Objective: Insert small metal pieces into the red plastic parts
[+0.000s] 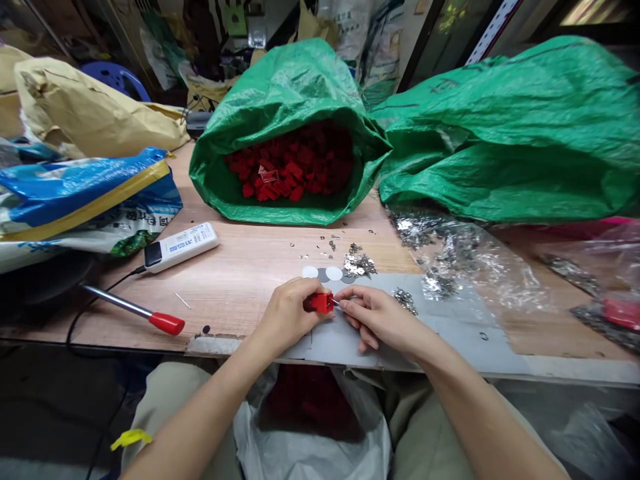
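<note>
Near the table's front edge, my left hand (293,310) grips a small red block (323,303) between thumb and fingers. From the right, my right hand (373,313) pinches a thin metal piece (336,303) whose tip meets the block's right end. The piece is too small to make out fully. Just behind the hands lie pale round discs (333,273) and a pile of small silver metal parts (359,263). A second small pile of metal parts (404,301) sits right of my right hand.
A green sack (285,80) of red pieces (295,167) stands behind, another green sack (520,133) to its right. Clear plastic bags (450,267) hold metal parts. At left are a white device (181,247), a red-tipped lever (167,323) and a blue bag (85,193).
</note>
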`<state>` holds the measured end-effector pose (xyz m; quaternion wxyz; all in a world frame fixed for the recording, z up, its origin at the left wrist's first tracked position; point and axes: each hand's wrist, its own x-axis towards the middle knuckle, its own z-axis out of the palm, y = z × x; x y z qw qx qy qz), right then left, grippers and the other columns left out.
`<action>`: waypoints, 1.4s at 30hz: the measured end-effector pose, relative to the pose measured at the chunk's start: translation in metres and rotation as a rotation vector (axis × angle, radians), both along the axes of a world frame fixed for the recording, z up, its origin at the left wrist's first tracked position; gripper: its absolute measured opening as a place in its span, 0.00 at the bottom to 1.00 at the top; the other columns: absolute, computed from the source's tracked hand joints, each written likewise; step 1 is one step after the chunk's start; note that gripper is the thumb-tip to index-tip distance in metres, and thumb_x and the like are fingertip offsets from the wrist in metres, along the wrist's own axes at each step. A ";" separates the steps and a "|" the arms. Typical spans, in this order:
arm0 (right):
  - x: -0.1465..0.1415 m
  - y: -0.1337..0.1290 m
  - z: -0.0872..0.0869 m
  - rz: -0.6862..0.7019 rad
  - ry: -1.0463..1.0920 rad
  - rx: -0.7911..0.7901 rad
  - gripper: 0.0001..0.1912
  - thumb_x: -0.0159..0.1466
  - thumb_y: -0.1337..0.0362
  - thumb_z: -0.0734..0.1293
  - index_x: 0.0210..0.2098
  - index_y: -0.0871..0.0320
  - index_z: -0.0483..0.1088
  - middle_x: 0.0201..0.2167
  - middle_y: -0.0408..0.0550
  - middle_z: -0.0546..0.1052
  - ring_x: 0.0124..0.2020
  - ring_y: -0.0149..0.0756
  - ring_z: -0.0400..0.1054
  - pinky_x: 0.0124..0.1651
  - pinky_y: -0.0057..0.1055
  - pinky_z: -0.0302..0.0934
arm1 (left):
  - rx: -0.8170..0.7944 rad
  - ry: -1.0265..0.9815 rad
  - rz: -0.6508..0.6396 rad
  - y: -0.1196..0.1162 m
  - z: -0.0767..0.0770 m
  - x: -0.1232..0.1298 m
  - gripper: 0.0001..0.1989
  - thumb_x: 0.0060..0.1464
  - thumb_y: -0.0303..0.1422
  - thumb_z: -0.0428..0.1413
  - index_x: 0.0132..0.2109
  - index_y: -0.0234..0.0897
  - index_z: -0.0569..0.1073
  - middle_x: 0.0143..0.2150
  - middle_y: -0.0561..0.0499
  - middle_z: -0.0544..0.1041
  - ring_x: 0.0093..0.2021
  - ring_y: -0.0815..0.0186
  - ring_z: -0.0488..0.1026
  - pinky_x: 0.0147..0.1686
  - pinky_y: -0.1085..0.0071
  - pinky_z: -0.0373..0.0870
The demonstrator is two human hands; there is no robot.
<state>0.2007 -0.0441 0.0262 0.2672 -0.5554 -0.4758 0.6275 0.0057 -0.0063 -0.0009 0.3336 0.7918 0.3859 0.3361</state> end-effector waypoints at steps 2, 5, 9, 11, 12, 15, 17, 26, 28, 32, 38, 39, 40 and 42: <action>0.000 0.000 0.000 -0.001 0.010 -0.003 0.17 0.63 0.50 0.66 0.41 0.57 0.65 0.21 0.31 0.63 0.11 0.20 0.55 0.22 0.29 0.71 | -0.001 -0.005 0.001 0.000 -0.001 0.000 0.11 0.46 0.30 0.69 0.35 0.37 0.74 0.35 0.53 0.78 0.36 0.65 0.73 0.35 0.72 0.64; -0.001 0.000 0.000 -0.007 0.009 -0.008 0.15 0.64 0.52 0.65 0.41 0.57 0.66 0.20 0.31 0.63 0.11 0.20 0.54 0.22 0.29 0.71 | -0.003 -0.009 0.002 -0.001 -0.002 0.000 0.11 0.46 0.29 0.69 0.35 0.37 0.74 0.35 0.53 0.79 0.35 0.66 0.73 0.35 0.72 0.64; -0.005 0.000 0.001 -0.017 -0.032 0.009 0.11 0.65 0.56 0.64 0.40 0.57 0.66 0.20 0.32 0.62 0.10 0.20 0.53 0.21 0.29 0.70 | 0.022 0.013 0.007 -0.001 -0.001 0.001 0.11 0.47 0.30 0.69 0.35 0.37 0.74 0.35 0.53 0.78 0.35 0.66 0.72 0.34 0.72 0.64; -0.006 0.000 0.001 -0.021 -0.084 0.025 0.09 0.66 0.58 0.62 0.40 0.57 0.66 0.20 0.32 0.62 0.10 0.21 0.54 0.19 0.28 0.68 | 0.039 0.031 0.007 -0.002 0.001 0.001 0.11 0.47 0.31 0.68 0.34 0.37 0.73 0.34 0.53 0.78 0.35 0.66 0.72 0.33 0.72 0.63; -0.006 0.000 0.000 -0.019 -0.114 0.033 0.08 0.67 0.59 0.62 0.40 0.57 0.66 0.20 0.32 0.62 0.11 0.22 0.56 0.17 0.27 0.67 | 0.049 0.041 0.007 -0.002 0.002 0.001 0.11 0.48 0.30 0.68 0.34 0.37 0.73 0.34 0.53 0.78 0.34 0.66 0.72 0.33 0.72 0.63; -0.005 0.000 -0.004 -0.003 -0.192 0.061 0.08 0.68 0.59 0.60 0.41 0.57 0.66 0.20 0.33 0.61 0.12 0.25 0.62 0.16 0.25 0.64 | 0.069 0.073 0.006 -0.003 0.006 0.001 0.09 0.49 0.29 0.67 0.33 0.37 0.73 0.33 0.52 0.77 0.34 0.66 0.71 0.32 0.72 0.62; -0.004 -0.001 -0.007 0.008 -0.224 0.078 0.09 0.68 0.59 0.61 0.42 0.56 0.67 0.21 0.34 0.63 0.13 0.26 0.65 0.17 0.23 0.64 | 0.073 0.083 -0.001 -0.004 0.007 0.000 0.08 0.49 0.28 0.66 0.33 0.37 0.73 0.32 0.53 0.76 0.33 0.66 0.70 0.32 0.72 0.62; -0.002 0.005 -0.005 0.015 -0.189 0.032 0.10 0.64 0.57 0.67 0.41 0.56 0.69 0.19 0.35 0.61 0.16 0.26 0.62 0.16 0.21 0.63 | 0.076 0.090 -0.019 -0.003 0.008 0.000 0.11 0.49 0.29 0.67 0.32 0.37 0.70 0.31 0.53 0.75 0.33 0.66 0.70 0.32 0.72 0.62; -0.002 0.004 -0.006 0.013 -0.193 0.035 0.11 0.64 0.57 0.67 0.41 0.56 0.69 0.20 0.35 0.63 0.17 0.26 0.62 0.17 0.21 0.64 | 0.082 0.095 -0.021 -0.003 0.008 0.001 0.11 0.49 0.30 0.67 0.31 0.37 0.70 0.31 0.53 0.74 0.33 0.66 0.69 0.32 0.72 0.61; -0.003 0.003 -0.005 0.008 -0.168 0.035 0.12 0.64 0.56 0.67 0.41 0.56 0.68 0.20 0.35 0.63 0.17 0.25 0.61 0.18 0.21 0.65 | 0.064 0.092 -0.009 -0.002 0.007 0.001 0.10 0.49 0.31 0.67 0.32 0.37 0.72 0.32 0.53 0.76 0.34 0.66 0.70 0.32 0.72 0.62; -0.003 0.001 0.002 0.016 0.008 0.001 0.13 0.65 0.54 0.65 0.41 0.58 0.67 0.19 0.32 0.59 0.14 0.21 0.54 0.20 0.24 0.68 | -0.116 0.006 0.019 -0.001 0.003 0.000 0.10 0.48 0.31 0.67 0.35 0.38 0.73 0.35 0.52 0.79 0.33 0.65 0.74 0.34 0.72 0.67; -0.003 0.001 0.003 0.011 0.022 -0.004 0.13 0.65 0.54 0.65 0.41 0.58 0.67 0.19 0.32 0.59 0.14 0.21 0.53 0.20 0.25 0.68 | -0.130 -0.003 0.021 -0.002 0.003 0.000 0.10 0.48 0.31 0.67 0.35 0.38 0.73 0.36 0.52 0.80 0.33 0.65 0.74 0.34 0.72 0.67; -0.003 0.001 0.003 0.004 0.035 -0.009 0.13 0.65 0.54 0.65 0.41 0.58 0.67 0.19 0.32 0.59 0.14 0.20 0.52 0.20 0.25 0.69 | -0.138 -0.008 0.021 -0.002 0.003 0.000 0.10 0.48 0.31 0.67 0.35 0.38 0.74 0.37 0.52 0.80 0.33 0.66 0.75 0.34 0.72 0.68; -0.002 0.001 0.004 -0.009 0.058 -0.029 0.12 0.65 0.56 0.65 0.40 0.58 0.67 0.19 0.32 0.59 0.13 0.20 0.51 0.21 0.25 0.69 | -0.144 -0.009 0.023 -0.003 0.003 -0.001 0.09 0.48 0.31 0.66 0.35 0.38 0.73 0.37 0.51 0.81 0.34 0.66 0.75 0.34 0.72 0.68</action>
